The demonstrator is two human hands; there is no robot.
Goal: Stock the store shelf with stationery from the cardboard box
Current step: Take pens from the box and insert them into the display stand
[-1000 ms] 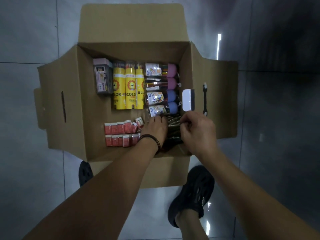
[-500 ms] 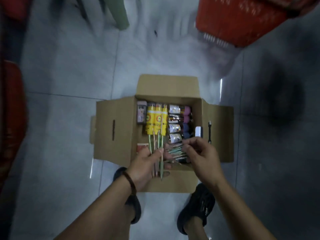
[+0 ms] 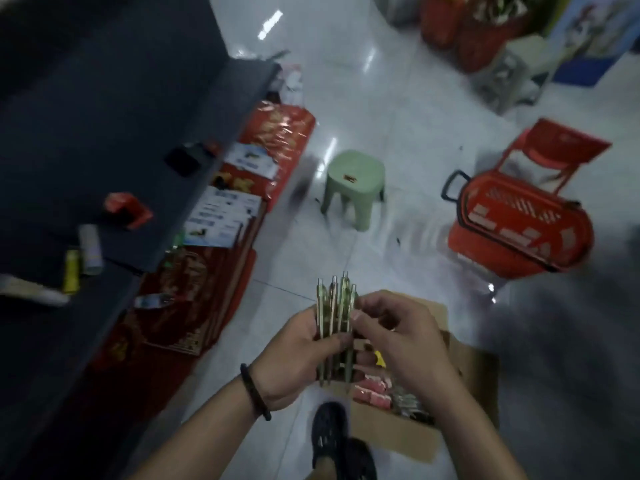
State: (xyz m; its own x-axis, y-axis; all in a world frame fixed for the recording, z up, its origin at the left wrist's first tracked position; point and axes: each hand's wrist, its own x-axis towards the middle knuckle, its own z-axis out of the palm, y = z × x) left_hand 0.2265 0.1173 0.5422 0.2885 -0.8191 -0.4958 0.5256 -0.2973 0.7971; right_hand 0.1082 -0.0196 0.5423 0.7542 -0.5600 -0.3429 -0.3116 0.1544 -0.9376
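My left hand (image 3: 300, 355) grips a bundle of several green pens (image 3: 335, 306), held upright in front of me with their metal tips pointing up. The fingers of my right hand (image 3: 398, 336) pinch the right side of the same bundle. Below my hands the open cardboard box (image 3: 398, 434) sits on the floor, with small red packs (image 3: 372, 389) showing inside it. The dark store shelf (image 3: 114, 140) runs along the left and carries a red pack (image 3: 128, 207) and a yellow tube (image 3: 72, 270).
Red and gold goods (image 3: 194, 296) and white cards (image 3: 221, 216) fill the lower shelf level at left. A green plastic stool (image 3: 355, 185) stands on the white tile floor ahead, a red shopping basket (image 3: 519, 230) to the right. My black shoe (image 3: 329, 431) is beside the box.
Both hands lifted the pens out of the box and up in front of me. My view swung from the box up and left toward the shelf.
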